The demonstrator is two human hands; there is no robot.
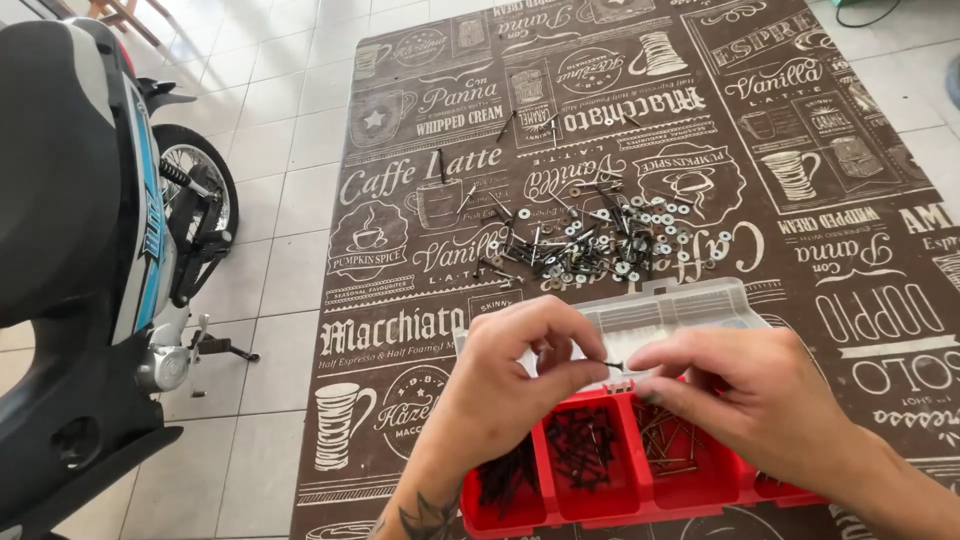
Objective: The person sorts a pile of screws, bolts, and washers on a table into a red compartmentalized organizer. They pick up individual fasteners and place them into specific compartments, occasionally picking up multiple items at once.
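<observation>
Both hands pinch one thin dark screw (612,364), lower centre: left hand (515,372) and right hand (745,385) fingertips closed on its ends, above the red plastic compartment organiser (640,490), sorted screws below.

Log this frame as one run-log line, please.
left hand: pinching small dark screw | right hand: pinching same screw | below: red organizer box, lid open | beyond: loose screws and washers on mat

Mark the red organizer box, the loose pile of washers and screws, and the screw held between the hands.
red organizer box (640,500): head view, front divider wall.
loose pile of washers and screws (600,245): head view, pile's middle.
screw (613,364): head view, dark shank between both hands.
</observation>
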